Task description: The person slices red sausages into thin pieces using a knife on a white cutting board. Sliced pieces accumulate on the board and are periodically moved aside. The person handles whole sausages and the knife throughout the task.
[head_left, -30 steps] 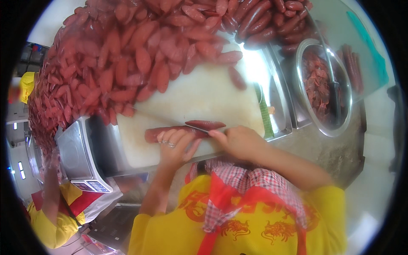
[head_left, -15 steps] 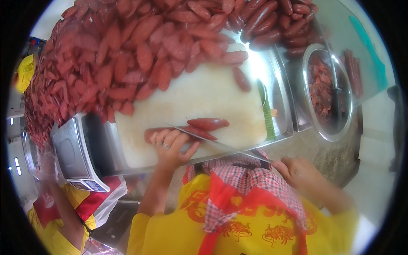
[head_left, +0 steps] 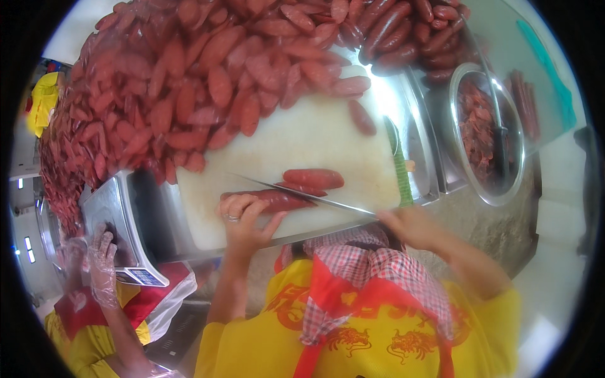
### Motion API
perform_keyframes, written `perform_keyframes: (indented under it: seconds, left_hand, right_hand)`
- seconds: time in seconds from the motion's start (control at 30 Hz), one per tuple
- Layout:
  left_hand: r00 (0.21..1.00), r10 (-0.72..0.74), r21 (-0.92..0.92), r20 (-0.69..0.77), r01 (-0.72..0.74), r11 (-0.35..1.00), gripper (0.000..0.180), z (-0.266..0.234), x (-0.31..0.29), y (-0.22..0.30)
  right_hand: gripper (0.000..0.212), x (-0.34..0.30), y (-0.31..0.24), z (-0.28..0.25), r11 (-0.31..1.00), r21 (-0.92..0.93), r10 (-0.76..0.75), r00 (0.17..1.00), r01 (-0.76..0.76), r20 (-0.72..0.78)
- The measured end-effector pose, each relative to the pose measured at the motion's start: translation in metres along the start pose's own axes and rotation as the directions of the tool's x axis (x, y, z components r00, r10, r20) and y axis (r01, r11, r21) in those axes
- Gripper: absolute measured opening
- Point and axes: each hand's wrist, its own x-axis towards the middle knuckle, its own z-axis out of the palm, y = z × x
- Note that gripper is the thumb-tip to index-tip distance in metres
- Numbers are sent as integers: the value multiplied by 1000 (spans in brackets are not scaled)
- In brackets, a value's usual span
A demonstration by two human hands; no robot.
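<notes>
Two bare hands are nearest, seen from a dark red sausage (head_left: 277, 200) on the cutting board (head_left: 265, 151). At eight o'clock the left hand (head_left: 244, 225) has its fingers bent over the sausage's left end, thumb spread away along the near side. At four o'clock the right hand (head_left: 413, 227) is closed around the knife (head_left: 340, 205); its handle is mostly hidden. The blade slants up toward ten o'clock, across the sausage's right part; whether it has bitten in, I cannot tell.

The sausage looks light, firm yet yielding, with a glossy skin likely to slide under a flat press. The best hold seems to be the uncut left end, fingertips tucked well back from the edge.

Just beyond the blade lies a narrow slice (head_left: 302, 189), and past it, at two o'clock, a thicker piece (head_left: 313, 178); both look soft enough to dent, better lifted by their sides.

Farther off, slices heap (head_left: 183, 88) up at eleven o'clock, whole sausages (head_left: 394, 31) at one.
</notes>
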Motion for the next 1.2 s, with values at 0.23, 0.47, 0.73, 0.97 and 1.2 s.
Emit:
perform_keyframes:
  seconds: [0.23,0.47,0.73,0.97,1.2]
  left_hand:
    - [1000,-16,-2,-3,16,1000,41,5,-8,-1]
    - [999,-43,-63,-4,43,997,37,4,-5,-3]
    - [1000,-5,-35,3,5,999,38,-4,-1,2]
    - [953,-304,-246,2,296,923,39,-11,-9,3]
    - [992,-126,-49,-31,124,991,40,11,-12,33]
  right_hand:
    - [61,-82,9,-22,993,-53,109,994,-110,-20]
    - [58,-47,-28,-6,996,-47,-78,993,74,-85]
    - [61,69,-87,42,797,-272,-585,801,539,-127]
    - [76,-17,4,-4,992,-75,102,995,-101,6]
    - [67,-84,6,-22,994,-105,1,994,-13,-113]
